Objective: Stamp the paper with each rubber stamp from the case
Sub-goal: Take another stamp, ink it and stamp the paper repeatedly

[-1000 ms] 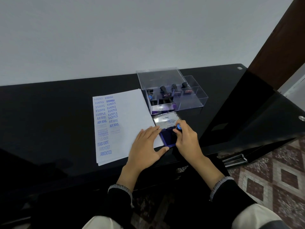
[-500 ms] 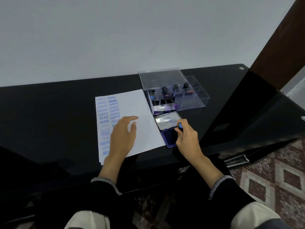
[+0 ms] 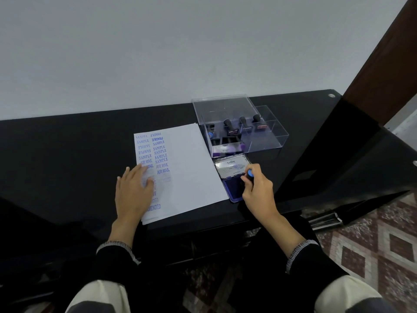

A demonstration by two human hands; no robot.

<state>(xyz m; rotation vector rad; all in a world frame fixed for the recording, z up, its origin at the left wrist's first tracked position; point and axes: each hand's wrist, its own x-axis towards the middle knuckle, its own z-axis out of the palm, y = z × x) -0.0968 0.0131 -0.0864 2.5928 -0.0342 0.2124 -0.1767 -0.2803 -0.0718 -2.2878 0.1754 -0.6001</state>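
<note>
Change: since half a second ago the left hand (image 3: 133, 193) has slid further left across the paper (image 3: 187, 168), from the sheet's middle to its printed left columns; the right hand (image 3: 257, 190) has stayed at the ink pad (image 3: 234, 190).
Table: black glossy table (image 3: 67, 154) against a pale wall, bearing everything below.
Paper: white sheet lying flat, left of the case and pad, its near edge at the table's front. Two columns of blue prints run down its left side: SAMPLE, FRAGILE, AIR MAIL, AMENDED.
Case: clear plastic case (image 3: 266, 136) behind the pad, its lid open at the back. Several dark-handled stamps (image 3: 230, 127) stand in its compartments.
Ink pad: open tin just right of the paper's near corner, silver lid (image 3: 232, 168) tilted back, blue pad facing up.
Left hand: flat on the printed columns, fingers straight and slightly spread, pressing the sheet.
Right hand: fingers curled round a blue-topped stamp (image 3: 250, 173), holding it down on the ink pad.
</note>
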